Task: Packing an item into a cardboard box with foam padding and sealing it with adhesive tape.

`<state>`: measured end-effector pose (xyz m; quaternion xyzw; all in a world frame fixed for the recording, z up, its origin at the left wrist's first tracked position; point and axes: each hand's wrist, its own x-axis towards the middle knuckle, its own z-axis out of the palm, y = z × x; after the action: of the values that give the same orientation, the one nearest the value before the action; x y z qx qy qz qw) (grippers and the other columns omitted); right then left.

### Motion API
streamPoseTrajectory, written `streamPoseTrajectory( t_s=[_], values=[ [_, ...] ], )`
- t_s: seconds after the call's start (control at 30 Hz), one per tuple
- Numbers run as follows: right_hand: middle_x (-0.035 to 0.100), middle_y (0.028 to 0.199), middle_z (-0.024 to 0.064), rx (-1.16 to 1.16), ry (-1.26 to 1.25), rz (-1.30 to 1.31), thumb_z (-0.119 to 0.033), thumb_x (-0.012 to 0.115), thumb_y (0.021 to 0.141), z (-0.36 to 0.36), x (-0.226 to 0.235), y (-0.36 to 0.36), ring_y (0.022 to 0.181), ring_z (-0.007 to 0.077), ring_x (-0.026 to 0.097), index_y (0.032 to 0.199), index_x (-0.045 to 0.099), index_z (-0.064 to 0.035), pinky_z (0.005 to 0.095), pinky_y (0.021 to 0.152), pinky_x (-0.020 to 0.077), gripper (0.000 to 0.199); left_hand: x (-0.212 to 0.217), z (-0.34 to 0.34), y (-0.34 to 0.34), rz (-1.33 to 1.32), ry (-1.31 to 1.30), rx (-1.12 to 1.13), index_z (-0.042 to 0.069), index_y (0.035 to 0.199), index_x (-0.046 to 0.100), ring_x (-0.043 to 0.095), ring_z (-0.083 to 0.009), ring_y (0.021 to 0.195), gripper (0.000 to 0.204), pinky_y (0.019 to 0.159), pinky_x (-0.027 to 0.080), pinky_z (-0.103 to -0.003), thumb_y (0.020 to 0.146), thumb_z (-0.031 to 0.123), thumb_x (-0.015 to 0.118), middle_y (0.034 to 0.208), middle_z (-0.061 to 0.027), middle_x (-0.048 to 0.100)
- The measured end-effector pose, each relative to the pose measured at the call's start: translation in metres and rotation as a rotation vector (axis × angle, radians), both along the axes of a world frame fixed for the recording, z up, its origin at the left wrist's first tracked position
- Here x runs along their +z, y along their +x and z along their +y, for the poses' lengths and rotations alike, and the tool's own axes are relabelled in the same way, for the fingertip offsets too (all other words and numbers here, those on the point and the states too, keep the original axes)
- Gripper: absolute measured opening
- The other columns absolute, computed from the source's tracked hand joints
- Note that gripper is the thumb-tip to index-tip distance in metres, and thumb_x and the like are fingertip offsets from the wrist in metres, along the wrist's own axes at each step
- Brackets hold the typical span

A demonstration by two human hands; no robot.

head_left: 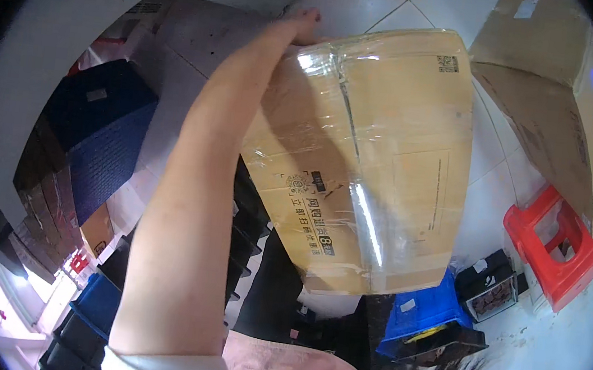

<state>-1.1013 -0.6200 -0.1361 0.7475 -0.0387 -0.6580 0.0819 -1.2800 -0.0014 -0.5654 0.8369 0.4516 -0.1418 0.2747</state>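
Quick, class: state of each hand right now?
Left hand: grips the far edge of the taped cardboard box.
Right hand: not in view.

The left arm stretches up and away, bare to the elbow, its hand (304,25) gripping with fingers curled over; the right hand is unseen.

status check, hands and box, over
Left hand grips far edge of taped box, held up. Right hand not in view. Red stool and blue bin on floor below.
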Motion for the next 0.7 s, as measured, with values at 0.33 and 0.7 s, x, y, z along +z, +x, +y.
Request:
streamPoseTrajectory(
  t_s=[0.33, 0.7],
  values=[
    [0.06, 0.086, 0.0058, -0.358, 0.09, 0.028, -0.009, 0.049, 0.086, -0.015, 0.08, -0.007, 0.072, 0.0179, 0.059, 0.105, 0.054, -0.0041, 0.0282, 0.063, 0.0491, 0.02, 0.104, -0.046, 0.055, -0.047, -0.76, 0.341, 0.004, 0.126, 0.051, 0.039, -0.0327, 0.126, 0.081, 0.104, 0.028, -0.04, 0.086, 0.07, 0.026, 0.131, -0.0176, 0.047],
    [0.062, 0.082, 0.0161, 0.17, 0.639, 0.079, -0.019, 0.065, 0.077, -0.058, 0.033, 0.033, 0.071, 0.0319, 0.063, 0.099, 0.058, -0.0003, 0.0359, 0.065, 0.0482, 0.03, 0.185, -0.178, 0.01, -0.585, 0.46, 0.466, -0.003, 0.111, 0.056, 0.056, -0.0354, 0.103, 0.043, 0.087, 0.042, -0.039, 0.095, 0.033, 0.037, 0.105, -0.0227, 0.06]
  ],
)
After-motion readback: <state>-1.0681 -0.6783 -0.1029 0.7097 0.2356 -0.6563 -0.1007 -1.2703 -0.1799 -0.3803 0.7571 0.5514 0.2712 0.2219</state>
